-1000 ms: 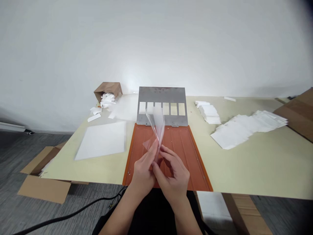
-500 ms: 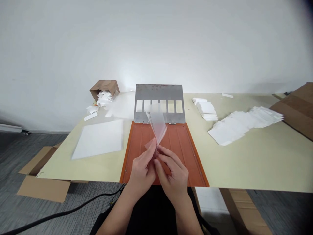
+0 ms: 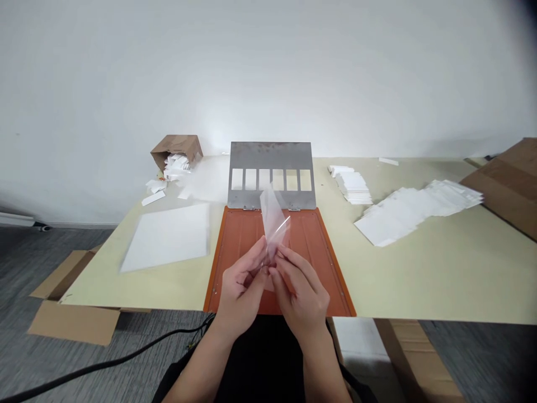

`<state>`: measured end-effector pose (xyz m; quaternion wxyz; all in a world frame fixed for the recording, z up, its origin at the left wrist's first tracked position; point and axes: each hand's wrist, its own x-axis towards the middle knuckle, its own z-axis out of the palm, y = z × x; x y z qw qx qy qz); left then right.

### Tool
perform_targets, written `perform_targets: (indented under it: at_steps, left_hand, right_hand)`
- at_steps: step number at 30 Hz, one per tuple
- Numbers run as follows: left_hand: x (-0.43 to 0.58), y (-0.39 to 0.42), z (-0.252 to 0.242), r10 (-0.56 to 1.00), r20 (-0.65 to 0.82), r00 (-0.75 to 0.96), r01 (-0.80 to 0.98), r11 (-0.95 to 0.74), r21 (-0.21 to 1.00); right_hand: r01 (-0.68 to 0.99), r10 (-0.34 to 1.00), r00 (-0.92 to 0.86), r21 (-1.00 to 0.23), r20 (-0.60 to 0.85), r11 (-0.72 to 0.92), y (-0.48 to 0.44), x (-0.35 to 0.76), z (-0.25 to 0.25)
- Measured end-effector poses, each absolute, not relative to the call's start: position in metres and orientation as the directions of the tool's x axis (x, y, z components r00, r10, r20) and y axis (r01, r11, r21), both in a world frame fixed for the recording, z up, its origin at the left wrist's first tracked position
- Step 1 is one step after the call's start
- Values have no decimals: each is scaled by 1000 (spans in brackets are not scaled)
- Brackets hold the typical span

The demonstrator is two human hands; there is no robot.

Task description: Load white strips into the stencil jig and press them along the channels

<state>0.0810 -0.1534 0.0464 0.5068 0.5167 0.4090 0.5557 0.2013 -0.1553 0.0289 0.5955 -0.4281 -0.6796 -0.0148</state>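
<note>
My left hand (image 3: 240, 289) and my right hand (image 3: 302, 296) meet above the near end of an orange board (image 3: 323, 246). Both pinch the lower edge of a thin clear plastic film (image 3: 273, 215), which stands up and bends between the fingertips. At the board's far end a grey metal plate (image 3: 271, 159) stands upright on hinges, with a row of several rectangular windows cut in it.
A white sheet stack (image 3: 168, 236) lies left of the board. A tipped brown box (image 3: 177, 148) spills white slips at the back left. White card stacks (image 3: 353, 187) and a fanned pile (image 3: 415, 210) lie to the right. Cardboard (image 3: 503, 184) sits at the far right; boxes and a black cable are on the floor.
The clear film has turned and drawn in between my fingertips, and my hands have shifted slightly nearer together. The view has drifted a little.
</note>
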Motion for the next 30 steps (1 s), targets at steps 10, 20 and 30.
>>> perform_targets:
  at_steps: [10,20,30]
  left_hand:
    - [80,-157,49,989,146,35,-160,-138,977]
    - [81,-158,42,890,448,-81,245,-418,875]
    - [77,-149,39,511,856,73,510,-757,408]
  right_hand:
    - [627,549,39,-448,835,637,-155,202,27]
    - [605,583,51,-490,811,628,-159,202,29]
    - [499,645,100,-599,758,626,-169,203,45]
